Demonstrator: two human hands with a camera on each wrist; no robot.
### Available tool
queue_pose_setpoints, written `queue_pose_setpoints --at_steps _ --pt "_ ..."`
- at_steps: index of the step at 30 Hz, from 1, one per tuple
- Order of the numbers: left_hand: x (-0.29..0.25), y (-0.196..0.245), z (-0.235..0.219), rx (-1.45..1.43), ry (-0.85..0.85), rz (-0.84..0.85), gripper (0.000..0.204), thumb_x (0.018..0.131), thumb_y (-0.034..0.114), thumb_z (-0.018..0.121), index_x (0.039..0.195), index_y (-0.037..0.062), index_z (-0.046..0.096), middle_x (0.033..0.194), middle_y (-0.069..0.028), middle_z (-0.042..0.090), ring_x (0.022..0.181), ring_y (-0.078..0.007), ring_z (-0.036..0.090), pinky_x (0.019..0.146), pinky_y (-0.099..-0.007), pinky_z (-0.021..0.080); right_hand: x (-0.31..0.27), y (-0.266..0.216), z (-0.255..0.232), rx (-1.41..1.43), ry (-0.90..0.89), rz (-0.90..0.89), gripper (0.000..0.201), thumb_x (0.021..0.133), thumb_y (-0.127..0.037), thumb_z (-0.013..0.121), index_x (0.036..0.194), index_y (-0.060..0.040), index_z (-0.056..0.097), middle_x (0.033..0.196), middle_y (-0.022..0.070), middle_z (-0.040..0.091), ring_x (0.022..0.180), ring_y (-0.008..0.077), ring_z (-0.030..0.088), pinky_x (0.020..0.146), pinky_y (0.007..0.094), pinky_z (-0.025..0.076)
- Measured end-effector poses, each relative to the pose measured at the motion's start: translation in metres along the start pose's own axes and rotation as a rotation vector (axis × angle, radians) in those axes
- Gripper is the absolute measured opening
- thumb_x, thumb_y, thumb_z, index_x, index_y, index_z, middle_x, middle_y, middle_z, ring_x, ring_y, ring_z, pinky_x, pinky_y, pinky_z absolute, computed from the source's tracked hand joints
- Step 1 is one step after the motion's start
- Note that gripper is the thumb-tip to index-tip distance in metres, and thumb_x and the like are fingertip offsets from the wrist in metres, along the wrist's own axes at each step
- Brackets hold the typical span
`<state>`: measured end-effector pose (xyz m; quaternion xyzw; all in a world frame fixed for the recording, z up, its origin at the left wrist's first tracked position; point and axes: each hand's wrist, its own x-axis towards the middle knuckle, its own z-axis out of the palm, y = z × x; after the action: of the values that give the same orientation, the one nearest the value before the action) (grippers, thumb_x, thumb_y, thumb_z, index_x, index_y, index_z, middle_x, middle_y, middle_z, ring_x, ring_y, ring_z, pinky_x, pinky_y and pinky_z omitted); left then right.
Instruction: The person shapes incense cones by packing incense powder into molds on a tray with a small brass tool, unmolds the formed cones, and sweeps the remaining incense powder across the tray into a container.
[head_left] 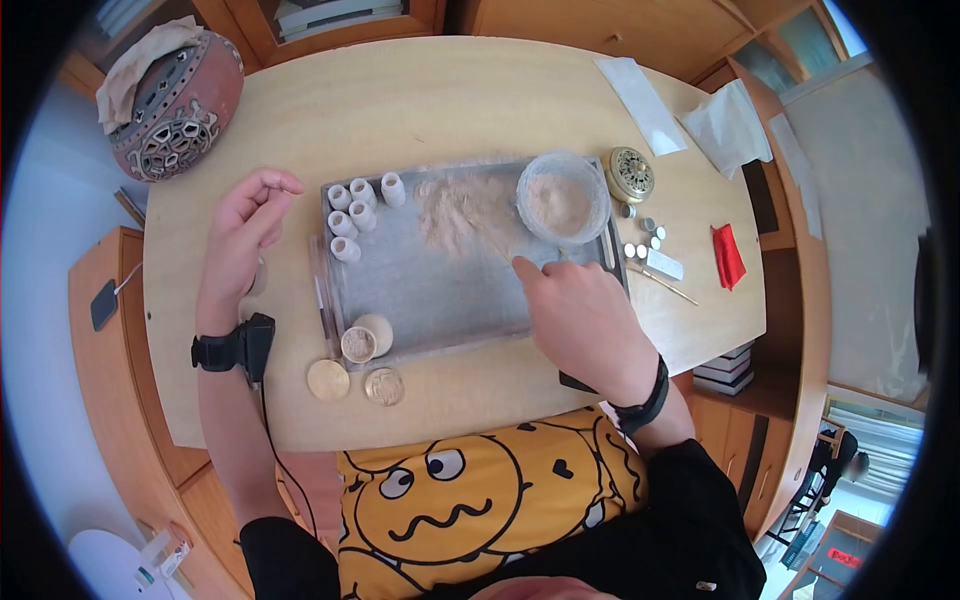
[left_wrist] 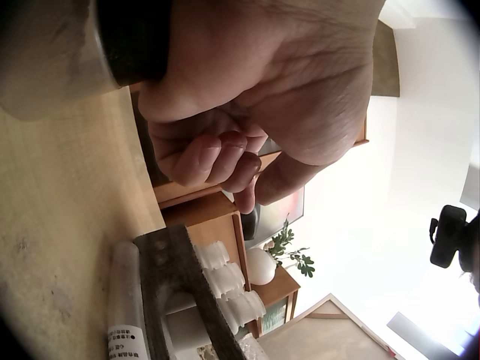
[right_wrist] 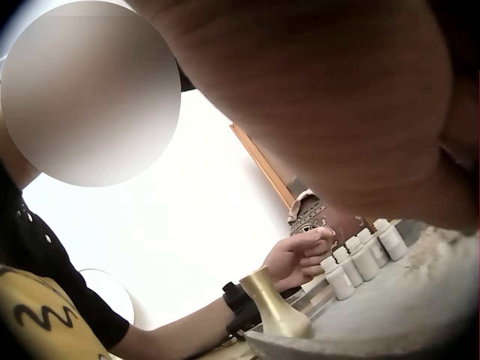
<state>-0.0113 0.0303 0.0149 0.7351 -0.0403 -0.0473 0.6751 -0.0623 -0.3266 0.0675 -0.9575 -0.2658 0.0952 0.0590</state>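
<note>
My right hand (head_left: pixel 585 315) is over the right half of a grey tray (head_left: pixel 430 290), gripping a thin stick (head_left: pixel 495 243) whose far end reaches into a spread of pale brown powder (head_left: pixel 455 210). Most of its grip is hidden under the hand. Left of the tray, my left hand (head_left: pixel 245 225) is raised, its fingers loosely curled with the thumb near them; nothing shows in it. Several small white bottles (head_left: pixel 362 192) stand open in the tray's far left corner. A clear bowl (head_left: pixel 590 230) of similar powder sits at its far right.
A gold vase-shaped container (head_left: pixel 378 333) is at the tray's near left corner, beside two round gold pieces (head_left: pixel 328 380). To the right are a pierced brass pot (head_left: pixel 630 175), small jars, a gold stick (head_left: pixel 668 286) and a red pouch (head_left: pixel 728 257). A patterned pot (head_left: pixel 180 110) stands far left.
</note>
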Motion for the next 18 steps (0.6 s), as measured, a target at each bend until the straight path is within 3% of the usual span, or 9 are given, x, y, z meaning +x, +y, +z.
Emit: queue_pose_setpoints --at_steps 8,18 --pt "0.001 -0.001 -0.001 -0.019 -0.015 0.004 0.014 0.101 0.010 0.055 0.110 0.0027 0.062 0.076 0.0077 0.043 0.058 -0.0003 0.031 0.052 -0.0194 0.023 0.026 -0.006 0.010 -0.040 0.088 -0.003 0.023 0.075 0.003 0.060 0.099 0.0059 0.061 0.067 0.0173 0.063 0.061 0.0381 0.067 0.052 0.0426 0.055" --pt "0.001 -0.002 0.001 -0.008 0.013 -0.016 0.013 0.101 0.011 0.056 0.109 0.0029 0.062 0.076 0.0075 0.043 0.058 -0.0002 0.031 0.052 -0.0190 0.023 0.023 -0.009 0.014 -0.090 0.073 0.041 0.031 0.076 0.003 0.060 0.106 0.0060 0.060 0.072 0.0171 0.065 0.062 0.0370 0.068 0.053 0.0428 0.055"
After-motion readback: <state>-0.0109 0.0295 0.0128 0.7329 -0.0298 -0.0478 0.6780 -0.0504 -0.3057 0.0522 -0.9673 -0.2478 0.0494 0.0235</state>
